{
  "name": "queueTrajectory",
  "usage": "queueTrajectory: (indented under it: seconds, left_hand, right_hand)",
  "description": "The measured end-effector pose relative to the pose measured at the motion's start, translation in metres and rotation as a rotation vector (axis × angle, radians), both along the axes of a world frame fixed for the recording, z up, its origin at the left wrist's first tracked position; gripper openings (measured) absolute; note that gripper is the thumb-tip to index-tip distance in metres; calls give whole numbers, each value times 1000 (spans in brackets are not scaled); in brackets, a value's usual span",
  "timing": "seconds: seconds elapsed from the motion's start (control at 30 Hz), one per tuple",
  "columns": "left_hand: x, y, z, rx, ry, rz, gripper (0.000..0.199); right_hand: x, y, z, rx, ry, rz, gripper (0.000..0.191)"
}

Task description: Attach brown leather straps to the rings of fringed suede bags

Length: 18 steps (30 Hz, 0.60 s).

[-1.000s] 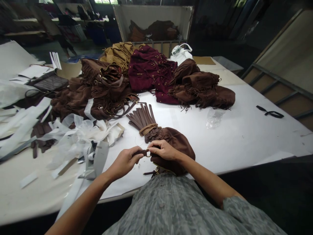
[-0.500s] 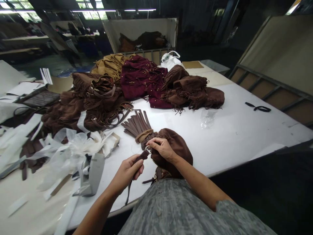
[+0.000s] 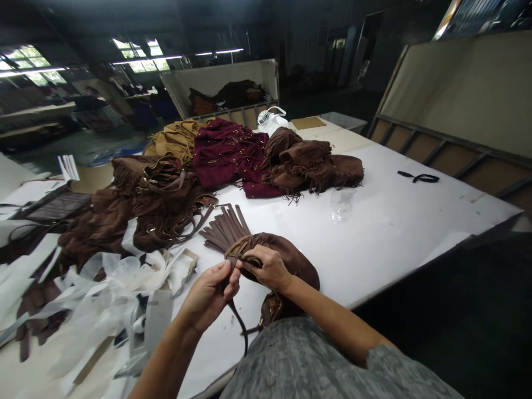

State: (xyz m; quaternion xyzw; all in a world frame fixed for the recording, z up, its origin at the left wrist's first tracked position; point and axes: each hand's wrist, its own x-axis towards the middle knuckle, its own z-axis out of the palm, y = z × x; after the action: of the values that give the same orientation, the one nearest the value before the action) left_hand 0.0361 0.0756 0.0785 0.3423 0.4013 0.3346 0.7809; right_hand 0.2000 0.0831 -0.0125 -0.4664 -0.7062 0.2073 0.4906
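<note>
head view: hands (image 3: 210, 291) (image 3: 269, 269) close together, pinching brown strap (image 3: 234, 260)

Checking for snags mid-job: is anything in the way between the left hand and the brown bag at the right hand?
Nothing visible stands in the way. The left hand holds a dark strap close beside the right hand, at the brown bag. The bundle of brown strips lies just beyond the hands.

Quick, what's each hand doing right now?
Left hand: closed, holding a brown strap.
Right hand: closed, at the brown bag; exactly what it pinches can't be told.
</note>
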Motion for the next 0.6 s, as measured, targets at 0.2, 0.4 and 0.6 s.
queueTrajectory:
  seconds: [0.2,0.4,0.6]
  left_hand:
    - [19,-16,-7,65,21,4,32]
    - [42,-26,-19,43,-89,36,34]
    - [22,-15,-27,196,147,-204,31]
  right_hand:
    - [9,9,21,121,157,-220,23]
    - [8,8,30,-2,417,-293,17]
    - [37,34,36,-272,977,-341,25]
